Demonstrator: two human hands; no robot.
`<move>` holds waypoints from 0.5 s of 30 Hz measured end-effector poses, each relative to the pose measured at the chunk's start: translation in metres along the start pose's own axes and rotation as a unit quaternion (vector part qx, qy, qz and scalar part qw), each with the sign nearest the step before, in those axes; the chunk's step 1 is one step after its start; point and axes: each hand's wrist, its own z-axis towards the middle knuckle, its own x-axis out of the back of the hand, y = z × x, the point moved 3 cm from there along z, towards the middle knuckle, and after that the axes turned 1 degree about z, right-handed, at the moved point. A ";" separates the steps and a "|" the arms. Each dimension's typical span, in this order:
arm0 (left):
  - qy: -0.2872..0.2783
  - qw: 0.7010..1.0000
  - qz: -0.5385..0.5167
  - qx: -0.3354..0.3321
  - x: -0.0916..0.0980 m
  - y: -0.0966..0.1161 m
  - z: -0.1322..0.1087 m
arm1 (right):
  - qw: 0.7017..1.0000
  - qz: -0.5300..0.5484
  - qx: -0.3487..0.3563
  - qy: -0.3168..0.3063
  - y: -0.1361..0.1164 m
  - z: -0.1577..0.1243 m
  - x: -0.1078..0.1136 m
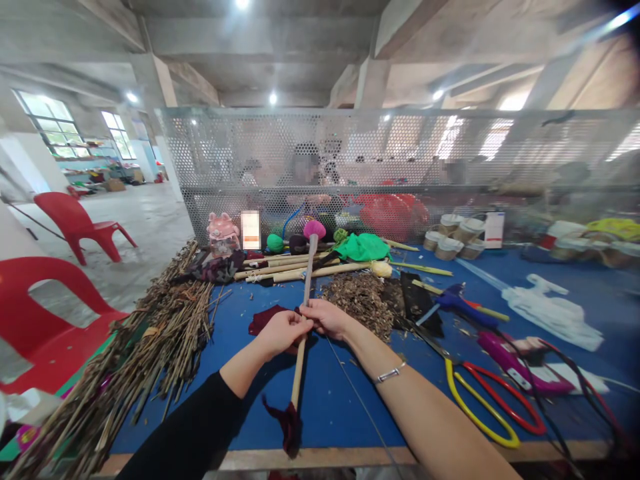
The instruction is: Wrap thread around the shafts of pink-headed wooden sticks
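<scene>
A long bamboo stick (306,287) with a pink padded head (315,230) stands tilted over the blue table (340,400). Its lower end carries a dark red cloth scrap (287,421) near the table's front edge. My left hand (283,331) is closed around the middle of the stick. My right hand (327,315) pinches the same stick from the right, fingers pressed together. A thin thread or wire (357,393) runs down from the hands. More dark red cloth (265,318) lies just behind my left hand.
A big bundle of dry twigs (145,360) lies at the left. Behind are more bamboo sticks (295,270), green cloth (363,247) and a heap of brown chips (360,300). Scissors with yellow and red handles (480,400), glue guns (515,363) and a mesh screen (400,167) are at right and back.
</scene>
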 end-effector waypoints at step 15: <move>-0.023 0.997 0.061 -0.047 -0.004 -0.005 0.002 | 0.998 -0.054 -0.010 0.038 0.000 -0.003 0.002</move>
